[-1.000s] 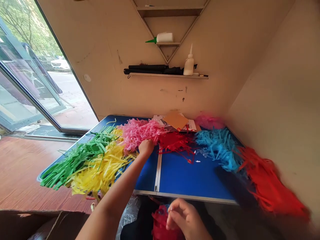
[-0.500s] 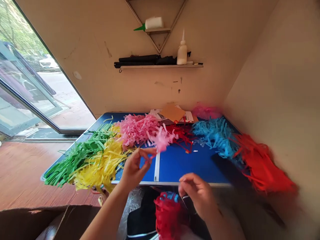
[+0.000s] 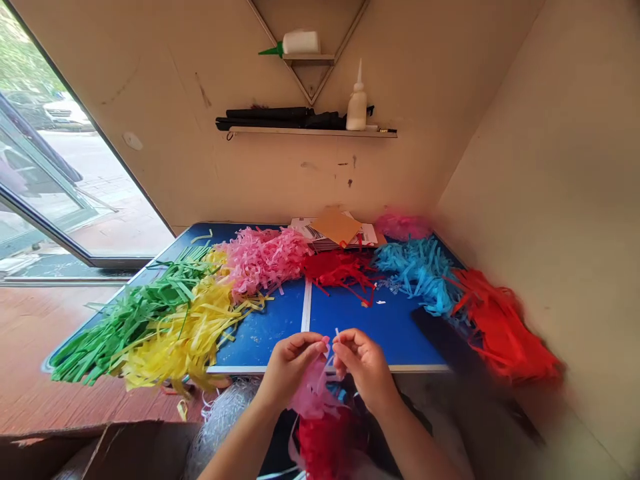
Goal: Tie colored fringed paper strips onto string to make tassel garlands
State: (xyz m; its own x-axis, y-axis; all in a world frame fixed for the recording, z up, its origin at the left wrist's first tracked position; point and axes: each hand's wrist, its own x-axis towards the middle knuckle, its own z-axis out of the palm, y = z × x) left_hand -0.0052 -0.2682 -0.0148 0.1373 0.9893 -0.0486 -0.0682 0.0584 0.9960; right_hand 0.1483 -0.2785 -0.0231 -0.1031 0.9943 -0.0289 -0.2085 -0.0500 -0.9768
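My left hand [image 3: 295, 363] pinches the top of a pink paper tassel [image 3: 315, 393], whose strips hang below the fingers. Close beside it, my right hand [image 3: 363, 367] grips a thin pale string [image 3: 337, 333] between thumb and forefinger; its end sticks up above the fingertips. Beneath both hands, over my lap, hangs a bunch of red paper fringe [image 3: 327, 443], with a bit of blue fringe [image 3: 340, 392] partly hidden behind the hands. The hands are just in front of the table's near edge.
On the blue table [image 3: 280, 343] lie piles of green strips [image 3: 135, 317], yellow strips [image 3: 193, 327], pink fringe [image 3: 267, 260], dark red fringe [image 3: 340, 267], blue fringe [image 3: 420, 270] and red strips [image 3: 510, 330]. A cardboard box [image 3: 135, 447] stands lower left. A wall shelf [image 3: 310, 132] holds a bottle [image 3: 357, 110].
My left hand has brought the pink tassel down from above the table to the near edge. My right hand has moved up and left to meet it, and now pinches the string.
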